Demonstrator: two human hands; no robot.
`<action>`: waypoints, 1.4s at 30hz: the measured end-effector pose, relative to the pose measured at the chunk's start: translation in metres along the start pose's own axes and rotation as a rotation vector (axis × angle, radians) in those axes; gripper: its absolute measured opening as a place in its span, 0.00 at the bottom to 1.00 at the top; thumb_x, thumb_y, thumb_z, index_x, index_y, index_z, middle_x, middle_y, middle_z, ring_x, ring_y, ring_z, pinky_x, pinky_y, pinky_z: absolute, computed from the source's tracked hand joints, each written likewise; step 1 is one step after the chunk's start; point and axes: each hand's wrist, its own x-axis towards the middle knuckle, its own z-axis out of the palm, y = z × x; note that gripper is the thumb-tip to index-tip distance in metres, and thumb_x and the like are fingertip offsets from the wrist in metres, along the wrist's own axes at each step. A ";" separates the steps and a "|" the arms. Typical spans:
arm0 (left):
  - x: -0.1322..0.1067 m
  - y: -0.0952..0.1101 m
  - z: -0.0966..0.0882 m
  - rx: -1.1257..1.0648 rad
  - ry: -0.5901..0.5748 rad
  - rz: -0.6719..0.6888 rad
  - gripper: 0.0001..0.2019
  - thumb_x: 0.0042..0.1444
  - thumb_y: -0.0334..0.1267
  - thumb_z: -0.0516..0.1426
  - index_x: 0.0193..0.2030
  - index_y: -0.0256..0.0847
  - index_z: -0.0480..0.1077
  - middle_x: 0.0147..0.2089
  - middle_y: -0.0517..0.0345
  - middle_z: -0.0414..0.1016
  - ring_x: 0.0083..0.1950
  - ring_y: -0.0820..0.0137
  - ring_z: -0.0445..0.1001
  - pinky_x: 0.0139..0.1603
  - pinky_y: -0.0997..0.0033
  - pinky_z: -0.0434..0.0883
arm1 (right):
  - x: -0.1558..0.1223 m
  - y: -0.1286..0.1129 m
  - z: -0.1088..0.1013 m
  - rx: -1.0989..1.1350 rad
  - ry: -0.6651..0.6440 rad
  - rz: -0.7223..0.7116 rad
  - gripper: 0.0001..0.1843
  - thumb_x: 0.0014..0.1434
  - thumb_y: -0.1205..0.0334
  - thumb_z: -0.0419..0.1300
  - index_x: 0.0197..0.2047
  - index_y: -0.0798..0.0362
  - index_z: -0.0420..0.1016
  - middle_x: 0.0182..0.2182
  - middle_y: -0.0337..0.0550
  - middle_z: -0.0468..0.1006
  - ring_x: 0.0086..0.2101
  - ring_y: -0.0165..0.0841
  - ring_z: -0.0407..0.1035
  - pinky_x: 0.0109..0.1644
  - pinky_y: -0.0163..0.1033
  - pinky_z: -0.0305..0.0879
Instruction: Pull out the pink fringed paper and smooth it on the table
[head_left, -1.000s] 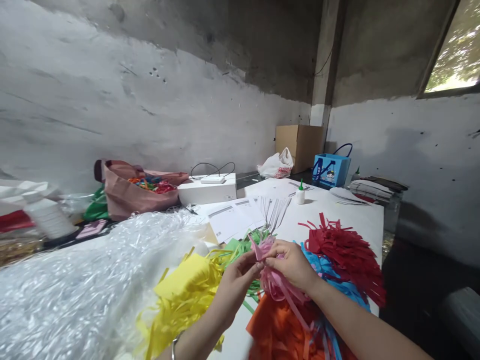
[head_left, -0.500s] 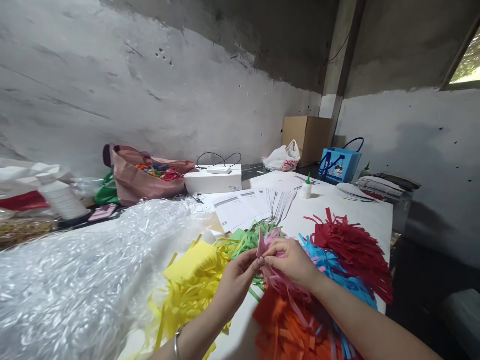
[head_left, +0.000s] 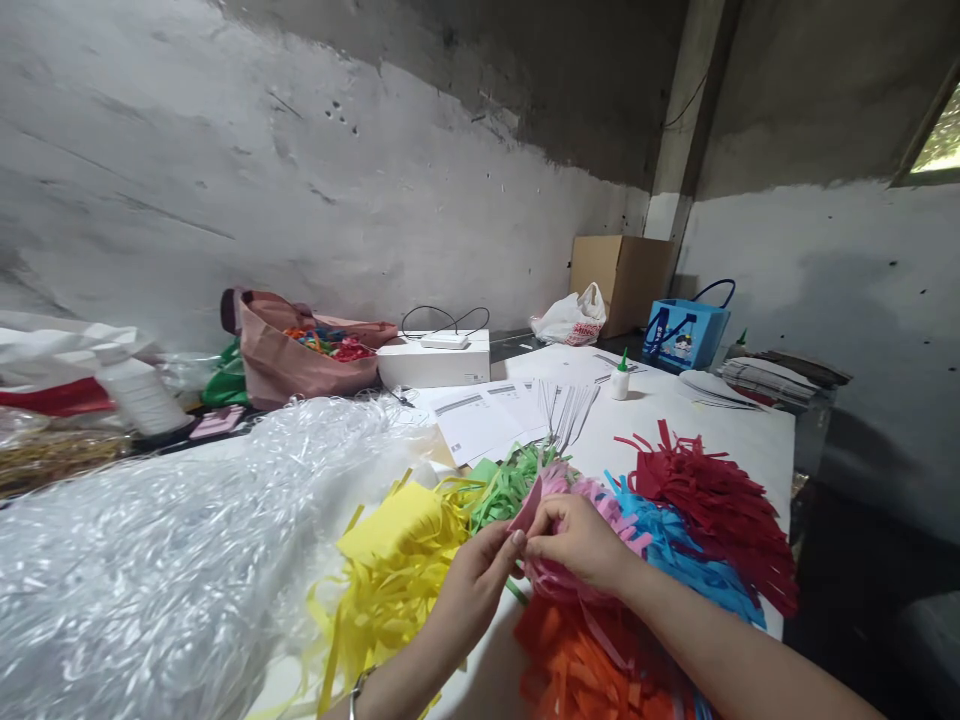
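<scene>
In the lower centre of the frame the left hand and right hand meet fingertip to fingertip, both pinched on the folded head of the pink fringed paper; its strips trail over the orange fringe on the tabletop; yellow fringe lies left, red fringe right; the step looks like gathering the head, which calls for a light, even pinch.
</scene>
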 end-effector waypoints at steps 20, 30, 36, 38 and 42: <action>-0.006 0.007 -0.007 -0.117 -0.030 -0.124 0.18 0.59 0.54 0.58 0.32 0.39 0.74 0.29 0.59 0.73 0.34 0.66 0.69 0.37 0.67 0.69 | -0.015 -0.012 -0.004 -0.553 -0.157 -0.461 0.08 0.62 0.71 0.55 0.34 0.52 0.74 0.37 0.45 0.73 0.38 0.38 0.62 0.45 0.45 0.58; -0.008 0.003 -0.003 -0.196 -0.018 -0.156 0.18 0.58 0.53 0.60 0.39 0.38 0.76 0.35 0.55 0.78 0.39 0.63 0.73 0.42 0.63 0.72 | -0.024 -0.012 0.008 -0.638 -0.016 -0.423 0.09 0.62 0.73 0.60 0.31 0.53 0.76 0.33 0.41 0.72 0.39 0.36 0.64 0.53 0.49 0.55; -0.009 0.000 -0.003 -0.200 -0.048 -0.129 0.20 0.58 0.55 0.61 0.37 0.37 0.76 0.34 0.56 0.76 0.37 0.65 0.72 0.40 0.66 0.70 | -0.019 -0.006 0.006 -0.504 0.022 -0.322 0.12 0.59 0.76 0.63 0.26 0.53 0.76 0.32 0.38 0.73 0.39 0.34 0.66 0.49 0.43 0.57; -0.010 0.000 -0.003 -0.198 -0.053 -0.123 0.20 0.58 0.55 0.61 0.36 0.37 0.77 0.34 0.56 0.75 0.36 0.66 0.71 0.40 0.66 0.70 | -0.017 -0.008 0.005 -0.454 0.026 -0.291 0.12 0.56 0.78 0.65 0.25 0.53 0.77 0.31 0.37 0.73 0.39 0.34 0.66 0.48 0.41 0.59; -0.010 0.000 -0.003 -0.198 -0.040 -0.113 0.19 0.58 0.55 0.61 0.34 0.38 0.76 0.32 0.58 0.73 0.35 0.68 0.69 0.38 0.69 0.68 | -0.015 -0.014 0.005 -0.363 0.010 -0.246 0.13 0.52 0.80 0.66 0.24 0.52 0.78 0.30 0.36 0.73 0.38 0.33 0.68 0.47 0.40 0.61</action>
